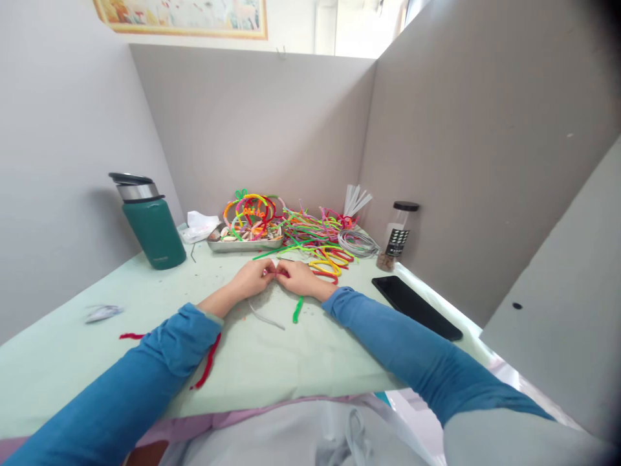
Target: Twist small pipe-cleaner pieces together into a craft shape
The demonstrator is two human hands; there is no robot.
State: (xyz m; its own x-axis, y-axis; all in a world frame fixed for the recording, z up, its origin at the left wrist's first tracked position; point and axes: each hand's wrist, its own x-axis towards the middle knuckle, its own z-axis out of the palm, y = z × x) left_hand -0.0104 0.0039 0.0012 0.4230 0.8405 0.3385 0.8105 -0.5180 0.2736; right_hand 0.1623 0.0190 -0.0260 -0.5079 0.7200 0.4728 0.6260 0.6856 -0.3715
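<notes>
My left hand [252,278] and my right hand [299,278] meet at the middle of the pale green table [301,349], fingers pinched together on a small red pipe cleaner piece [277,274]. A green pipe cleaner piece [297,310] and a thin white wire [264,317] lie just below the hands. A pile of coloured pipe cleaners [315,239] spreads behind the hands. A red pipe cleaner [207,362] lies under my left sleeve.
A green flask [151,223] stands at the back left. A metal tray [245,243] holds shaped pipe cleaners. A clear jar [398,236] and a black phone [416,307] sit on the right. Grey partition walls enclose the table.
</notes>
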